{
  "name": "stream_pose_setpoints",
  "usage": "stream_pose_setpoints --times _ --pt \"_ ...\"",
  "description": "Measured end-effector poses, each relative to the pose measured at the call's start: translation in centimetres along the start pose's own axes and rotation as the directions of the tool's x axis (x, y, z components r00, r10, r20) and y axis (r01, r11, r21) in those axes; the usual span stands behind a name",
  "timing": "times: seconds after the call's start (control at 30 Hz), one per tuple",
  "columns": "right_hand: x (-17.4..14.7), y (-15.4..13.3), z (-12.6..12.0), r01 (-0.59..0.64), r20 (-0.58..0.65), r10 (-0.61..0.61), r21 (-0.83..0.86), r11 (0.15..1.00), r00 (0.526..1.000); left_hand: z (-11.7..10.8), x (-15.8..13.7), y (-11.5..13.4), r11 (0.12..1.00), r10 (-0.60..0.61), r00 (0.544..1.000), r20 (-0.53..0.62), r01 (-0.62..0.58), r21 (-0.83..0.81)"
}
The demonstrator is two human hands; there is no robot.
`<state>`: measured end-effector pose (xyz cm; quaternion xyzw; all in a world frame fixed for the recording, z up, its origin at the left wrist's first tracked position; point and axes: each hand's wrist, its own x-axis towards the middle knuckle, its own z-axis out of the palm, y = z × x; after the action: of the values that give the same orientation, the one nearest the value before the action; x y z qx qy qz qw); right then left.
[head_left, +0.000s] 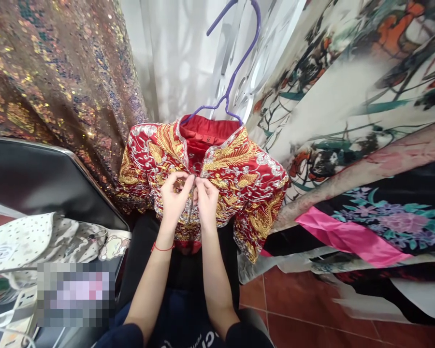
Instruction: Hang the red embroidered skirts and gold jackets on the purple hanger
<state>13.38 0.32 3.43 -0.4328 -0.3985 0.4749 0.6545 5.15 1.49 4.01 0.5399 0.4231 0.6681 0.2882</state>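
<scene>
At twelve o'clock before me, the red embroidered jacket [217, 179] hangs on its purple hanger [235, 72]; my left hand [174, 197] and right hand [206, 200] pinch its front edges together, collar still open.

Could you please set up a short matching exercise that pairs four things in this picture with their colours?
Things:
1. hanger
2. jacket
3. wrist string
4. floor tiles

Colours:
A. reddish brown
B. purple
C. plain red
D. red with gold and silver embroidery

Pairs: 1-B, 2-D, 3-C, 4-A. Both hands, the left hand and the right hand, pinch the jacket's front.
</scene>
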Motion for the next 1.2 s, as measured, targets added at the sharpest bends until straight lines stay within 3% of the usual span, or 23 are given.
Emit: stream_pose_setpoints --times 0.17,0.33,0.43,0.53,0.7,0.8,0.93,1.07,1.2 --pt "-0.5 2.1 -0.4 0.004 -0.023 -0.005 -0.044 0.999 1.000 0.6 0.7 0.5 0.984 0.026 1.000 -0.005 -0.025 0.179" --pt "-1.4 8.1 -1.9 -0.186 -0.053 0.181 -0.128 0.974 0.982 0.2 0.5 0.1 0.978 0.028 0.999 -0.043 -0.018 0.209" --pt "-2.8 12.8 -3.2 -0.296 -0.087 0.285 -0.156 0.942 0.954 -0.1 -0.2 -1.5 0.942 -0.073 0.994 -0.082 0.095 0.322" --pt "-4.2 16.6 -4.3 -0.398 -0.120 0.381 -0.194 0.897 0.917 -0.4 -1.3 -4.1 0.819 -0.226 0.972 -0.060 0.223 0.529" --pt "-4.4 19.4 -5.5 -0.470 -0.148 0.447 -0.271 0.840 0.882 -2.5 -4.0 -7.8 0.661 -0.462 0.885 -0.062 0.390 0.641" --pt "-4.5 20.3 -5.5 -0.476 -0.151 0.452 -0.310 0.823 0.879 -4.6 -5.4 -8.7 0.673 -0.414 0.887 -0.202 0.448 0.588" --pt "-5.2 21.4 -4.6 -0.463 -0.150 0.440 -0.370 0.805 0.885 -6.7 -5.9 -8.7 0.660 -0.233 0.881 -0.412 0.454 0.599" --pt "-5.4 21.6 -3.2 -0.443 -0.148 0.424 -0.439 0.782 0.894 -7.4 -5.8 -8.6 0.684 -0.100 0.884 -0.457 0.395 0.614" --pt "-5.3 20.9 -2.4 -0.433 -0.152 0.415 -0.487 0.758 0.897 -7.2 -6.0 -8.3 0.724 -0.074 0.889 -0.453 0.360 0.588"
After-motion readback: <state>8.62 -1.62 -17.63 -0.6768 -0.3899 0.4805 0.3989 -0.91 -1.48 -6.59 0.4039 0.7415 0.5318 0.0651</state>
